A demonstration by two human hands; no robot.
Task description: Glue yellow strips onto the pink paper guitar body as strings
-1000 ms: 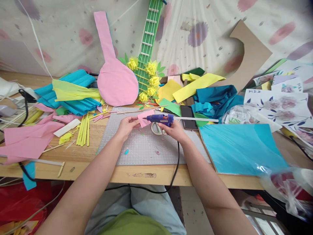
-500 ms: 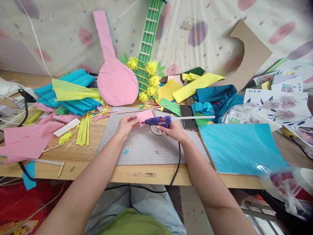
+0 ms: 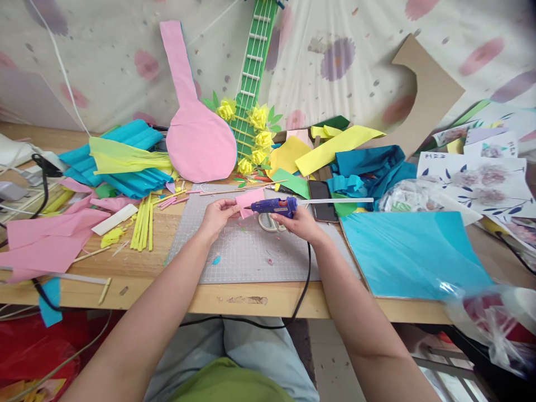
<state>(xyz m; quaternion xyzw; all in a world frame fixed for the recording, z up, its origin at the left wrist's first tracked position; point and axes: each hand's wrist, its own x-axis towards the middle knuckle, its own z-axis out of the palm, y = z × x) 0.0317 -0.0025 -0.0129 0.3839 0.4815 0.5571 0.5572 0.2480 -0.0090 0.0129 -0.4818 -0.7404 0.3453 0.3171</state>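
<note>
My left hand (image 3: 218, 219) pinches the left edge of a small pink paper piece (image 3: 250, 197) above the grey cutting mat (image 3: 234, 262). In my right hand (image 3: 300, 222) is a blue hot glue gun (image 3: 276, 207), pointed left, its nozzle close to the paper; whether they touch I cannot tell. A long pale glue stick (image 3: 335, 200) sticks out of the gun's back, and its black cord (image 3: 309, 279) hangs over the table's front edge. Under the gun lie scissors (image 3: 268, 222), partly covered.
A pink paper-covered guitar shape (image 3: 202, 142) leans at the back beside a green one (image 3: 249, 89) with yellow paper flowers. Yellow strips (image 3: 143, 223) and pink crepe paper (image 3: 46, 240) lie left. A phone (image 3: 323, 202) and blue sheet (image 3: 410, 254) are at right.
The glue gun has shifted slightly right with my right hand. More of the pink paper now shows, turned flatter toward me in my left fingers.
</note>
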